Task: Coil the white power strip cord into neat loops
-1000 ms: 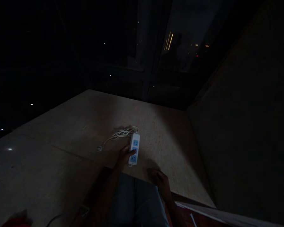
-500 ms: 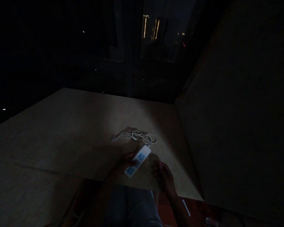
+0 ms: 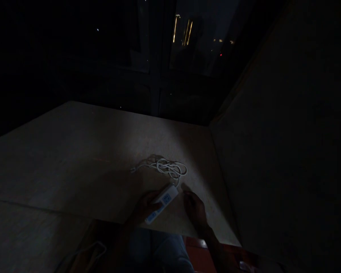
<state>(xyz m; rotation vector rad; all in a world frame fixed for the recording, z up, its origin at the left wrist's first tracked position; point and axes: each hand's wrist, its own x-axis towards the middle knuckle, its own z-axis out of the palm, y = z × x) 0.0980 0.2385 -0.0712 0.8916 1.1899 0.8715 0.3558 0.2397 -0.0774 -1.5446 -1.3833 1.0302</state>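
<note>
We saw smooth plastic on the power strip [image 3: 164, 203], body and socket faces [image 3: 166, 198] alike. Beyond the strip, its cord [image 3: 168, 166] looked smooth and plastic-sheathed; beneath it, our worktop [image 3: 102, 136] appeared matt; nearer us, our trousers [image 3: 166, 248] were matt cloth.

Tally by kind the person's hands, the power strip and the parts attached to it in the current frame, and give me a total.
Power strip: 1
Cord, looped: 1
Plug: 1
Left hand, holding the strip, and right hand, beside it: 2
Total: 5
</note>
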